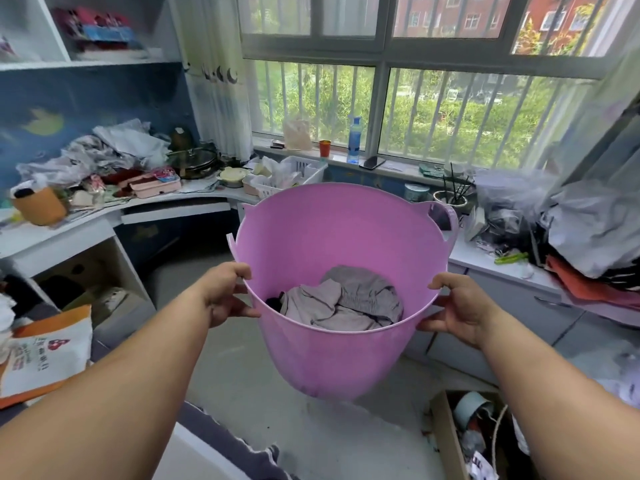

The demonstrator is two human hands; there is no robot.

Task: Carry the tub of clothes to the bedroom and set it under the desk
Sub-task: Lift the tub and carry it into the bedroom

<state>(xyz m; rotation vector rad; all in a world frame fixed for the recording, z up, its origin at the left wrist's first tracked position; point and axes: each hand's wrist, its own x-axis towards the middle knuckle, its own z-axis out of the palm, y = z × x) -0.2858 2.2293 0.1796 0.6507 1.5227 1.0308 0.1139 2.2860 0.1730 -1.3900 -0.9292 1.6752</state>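
The left hand [227, 294] is holding the near left rim of the pink tub [341, 355], with its thumb on top and its fingers curling under. The right hand [457, 306] is holding the near right rim the same way. The tub is hanging in the air over the floor, in front of the desk [166, 206]. Grey clothes [349, 303] are lying in the bottom.

The tub looks soft, so I think the rim could bend and slip from the fingers, and the clothes could spill.

On the left, things are piling up on the desk, and stuff is sitting under it. On the right, a brown box [446, 441] is sitting on the floor and could trip the feet.
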